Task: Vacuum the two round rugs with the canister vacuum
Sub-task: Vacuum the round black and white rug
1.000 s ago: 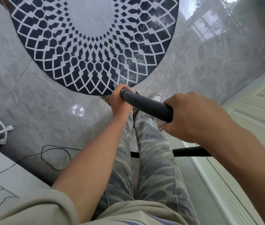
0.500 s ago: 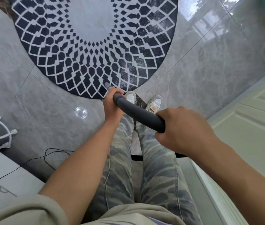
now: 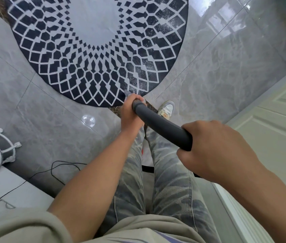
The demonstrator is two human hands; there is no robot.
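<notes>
You hold the grey vacuum tube (image 3: 161, 127) with both hands, and it slants from lower right up to the left in front of your legs. Your right hand (image 3: 214, 149) wraps the near end, its grip curled tight around the tube. Your left hand (image 3: 131, 113) takes the far end, its grip also closed round it, fingers over the top. A pale tip (image 3: 127, 92) shows just past your left fingers, over the near edge of the round rug (image 3: 95, 50). The rug, dark with a white lattice and a plain grey middle, lies flat on the grey tile floor (image 3: 226, 67) just ahead of your feet; pale specks dust its dark patches on the right side. One light shoe (image 3: 166, 108) stands on the tile just beside the rug's edge. A thin black cord (image 3: 58, 169) loops on the floor to your left, and a white door (image 3: 270, 128) runs along your right.
</notes>
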